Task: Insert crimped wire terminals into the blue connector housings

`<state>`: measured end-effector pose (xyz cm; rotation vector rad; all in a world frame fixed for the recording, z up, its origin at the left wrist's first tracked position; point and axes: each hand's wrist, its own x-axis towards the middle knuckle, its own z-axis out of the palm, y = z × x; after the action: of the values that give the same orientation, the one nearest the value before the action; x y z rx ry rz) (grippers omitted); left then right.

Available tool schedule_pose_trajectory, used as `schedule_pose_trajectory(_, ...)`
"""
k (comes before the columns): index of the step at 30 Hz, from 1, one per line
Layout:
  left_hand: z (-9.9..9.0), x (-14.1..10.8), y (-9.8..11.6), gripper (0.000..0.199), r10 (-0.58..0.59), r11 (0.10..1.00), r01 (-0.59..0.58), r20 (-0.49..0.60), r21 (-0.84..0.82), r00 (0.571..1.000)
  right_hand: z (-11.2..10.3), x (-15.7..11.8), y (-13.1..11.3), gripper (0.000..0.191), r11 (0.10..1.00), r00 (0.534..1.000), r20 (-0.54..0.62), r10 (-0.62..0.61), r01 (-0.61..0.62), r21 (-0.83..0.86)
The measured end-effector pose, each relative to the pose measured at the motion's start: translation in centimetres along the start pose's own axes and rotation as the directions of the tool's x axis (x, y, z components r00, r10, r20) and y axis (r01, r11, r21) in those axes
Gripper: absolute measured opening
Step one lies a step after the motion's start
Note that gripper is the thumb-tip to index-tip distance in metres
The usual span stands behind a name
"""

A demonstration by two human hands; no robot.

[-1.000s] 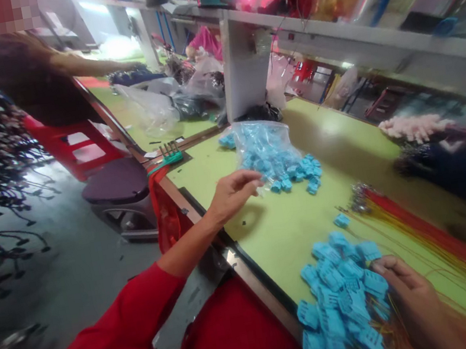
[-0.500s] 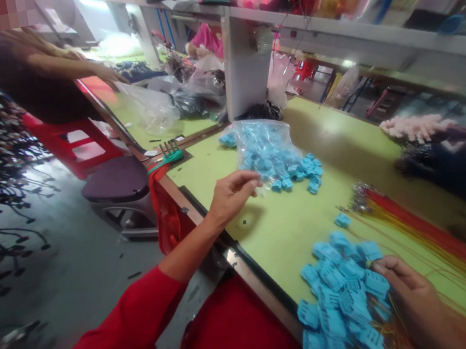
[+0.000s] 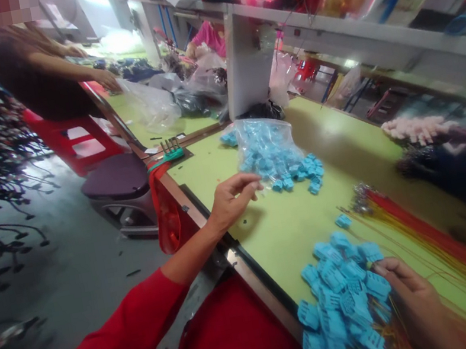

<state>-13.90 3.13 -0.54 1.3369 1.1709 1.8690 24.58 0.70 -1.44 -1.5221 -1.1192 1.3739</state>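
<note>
My left hand (image 3: 234, 201) hovers over the table beside the clear plastic bag (image 3: 265, 136), thumb and forefinger pinched together; anything between the fingertips is too small to make out. Blue plastic connector housings (image 3: 313, 169) fill the bag and spill from its front. At the lower right my right hand (image 3: 410, 284) is closed at the edge of a cluster of blue connectors (image 3: 342, 293), gripping the thin wires under them. Its palm side is partly hidden. One loose blue connector (image 3: 343, 221) lies just beyond the cluster.
A long bundle of red and yellow wires (image 3: 433, 235) lies along the right side. A green-based fixture with metal pins (image 3: 171, 151) stands at the table's left edge. A stool (image 3: 116, 183) and a co-worker's arm (image 3: 70, 71) are at far left; a shelf post (image 3: 243, 67) rises behind.
The view has shifted very slightly. Both my hands keep nearly the same place and grip. The co-worker's arm at the far left has moved a little.
</note>
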Motion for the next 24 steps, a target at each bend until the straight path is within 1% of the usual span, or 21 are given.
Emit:
schedule_pose_trajectory(12,-0.3,-0.4,-1.5,0.017,-0.014,0.999,0.016,-0.063,0.033,0.998,0.1,-0.3,-0.2,0.045,1.0,1.0,0.003,0.012,-0.012,0.01)
schedule_pose_trajectory(24,-0.1,-0.4,-1.5,0.017,-0.016,0.997,0.021,-0.063,0.077,0.998,0.6,-0.4,-0.7,0.044,0.999,1.0,-0.002,0.025,-0.025,0.037)
